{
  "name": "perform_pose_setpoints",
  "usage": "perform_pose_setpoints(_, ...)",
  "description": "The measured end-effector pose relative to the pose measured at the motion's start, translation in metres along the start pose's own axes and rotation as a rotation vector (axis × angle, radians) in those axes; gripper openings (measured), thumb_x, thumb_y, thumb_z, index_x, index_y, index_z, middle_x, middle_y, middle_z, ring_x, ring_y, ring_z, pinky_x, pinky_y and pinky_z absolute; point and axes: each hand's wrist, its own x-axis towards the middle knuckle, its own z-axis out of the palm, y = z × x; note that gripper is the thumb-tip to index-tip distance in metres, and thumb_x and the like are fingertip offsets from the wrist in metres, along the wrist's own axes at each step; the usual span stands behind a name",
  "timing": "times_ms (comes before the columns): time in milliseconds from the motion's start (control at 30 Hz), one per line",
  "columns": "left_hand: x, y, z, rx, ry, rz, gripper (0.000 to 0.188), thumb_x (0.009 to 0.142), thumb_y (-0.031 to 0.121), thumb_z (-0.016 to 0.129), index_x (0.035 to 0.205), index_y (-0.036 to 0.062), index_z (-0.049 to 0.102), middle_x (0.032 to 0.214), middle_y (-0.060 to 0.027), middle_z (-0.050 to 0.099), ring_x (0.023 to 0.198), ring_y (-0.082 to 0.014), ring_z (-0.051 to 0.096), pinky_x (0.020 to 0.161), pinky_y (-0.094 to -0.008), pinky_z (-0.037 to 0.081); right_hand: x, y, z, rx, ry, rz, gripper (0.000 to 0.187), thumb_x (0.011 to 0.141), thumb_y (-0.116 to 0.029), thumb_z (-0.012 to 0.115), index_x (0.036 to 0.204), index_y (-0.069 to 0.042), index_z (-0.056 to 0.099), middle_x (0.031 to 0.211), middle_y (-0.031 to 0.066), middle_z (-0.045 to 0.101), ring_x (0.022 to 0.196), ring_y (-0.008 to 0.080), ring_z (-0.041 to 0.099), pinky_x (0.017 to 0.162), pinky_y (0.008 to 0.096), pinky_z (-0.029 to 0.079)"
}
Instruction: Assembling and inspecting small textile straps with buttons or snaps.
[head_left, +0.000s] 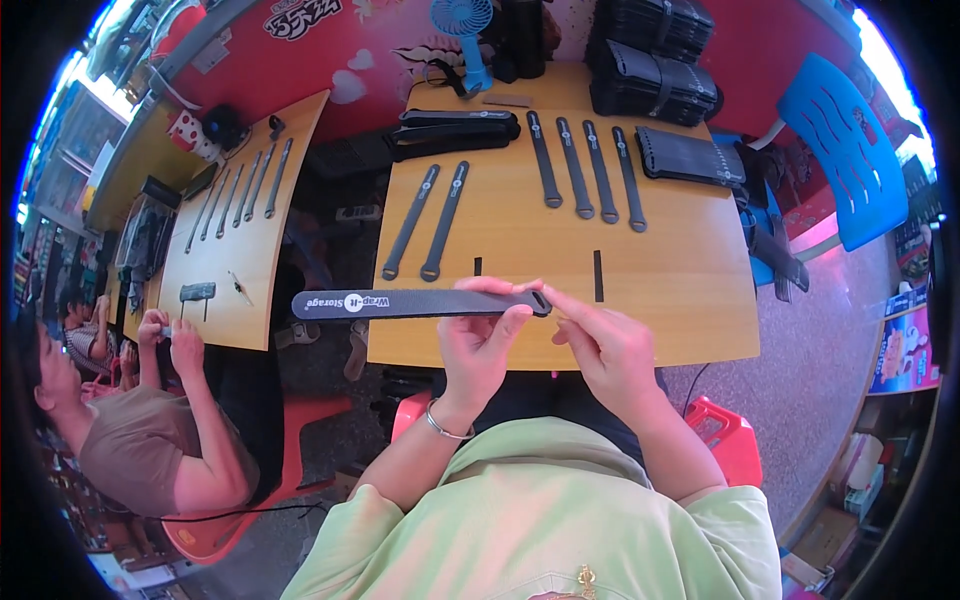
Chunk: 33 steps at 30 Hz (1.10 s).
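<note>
The left hand (472,358) is holding a long, flat, dark grey fabric strap with white print (420,303); its fingers are closing around the strap, thumb lying just short of the oval slotted end (541,302). The strap is hanging level above the near part of the light-brown wooden surface (690,310), long axis running 9 to 3 o'clock, rounded free end pointing to 9, slot to 3.

The right hand (615,350) is reaching in from 4 o'clock and is the nearer to the slot; its fingertips are meeting that end, the strap stretching away from them toward 9. Whether they are pinching anything: cannot tell. A short, narrow black strip (598,276) is lying on the surface at 12 o'clock from this hand.
</note>
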Motion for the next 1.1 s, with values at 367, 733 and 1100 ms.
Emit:
perform_pose_setpoints(367, 0.000, 0.001, 0.000, -0.025, 0.003, -0.039, 0.024, 0.085, -0.003, 0.061, 0.104, -0.0004, 0.048, 0.102, -0.0149, 0.063, 0.102, -0.0209, 0.061, 0.088, -0.0286, 0.048, -0.001, 0.001, 0.002, 0.005, 0.006, 0.002, 0.040, 0.080, 0.003, 0.057, 0.118, -0.011, 0.061, 0.072, 0.0090, 0.065, 0.064, 0.0213, 0.064, 0.060, 0.0305, 0.049)
perform_pose_setpoints(733, -0.004, -0.009, -0.004, 0.295, -0.065, 0.288, 0.027, 0.084, 0.000, 0.063, 0.106, 0.0011, 0.048, 0.103, -0.0138, 0.058, 0.102, -0.0263, 0.061, 0.086, -0.0336, 0.050, -0.001, -0.005, 0.011, 0.196, 0.035, 0.170, 0.035, 0.086, -0.007, 0.057, 0.120, -0.014, 0.058, 0.072, 0.0058, 0.067, 0.059, 0.0158, 0.063, 0.052, 0.0266, 0.045)
perform_pose_setpoints(1100, -0.003, -0.003, 0.003, -0.080, 0.047, -0.005, 0.018, 0.093, 0.010, 0.052, 0.108, 0.0051, 0.043, 0.113, -0.0149, 0.055, 0.114, -0.0331, 0.054, 0.095, -0.0367, 0.047, -0.001, 0.000, 0.029, 0.795, -0.047, 0.392, 0.035, 0.091, -0.003, 0.047, 0.125, -0.007, 0.044, 0.072, 0.0037, 0.065, 0.058, 0.0041, 0.050, 0.050, 0.0189, 0.036)
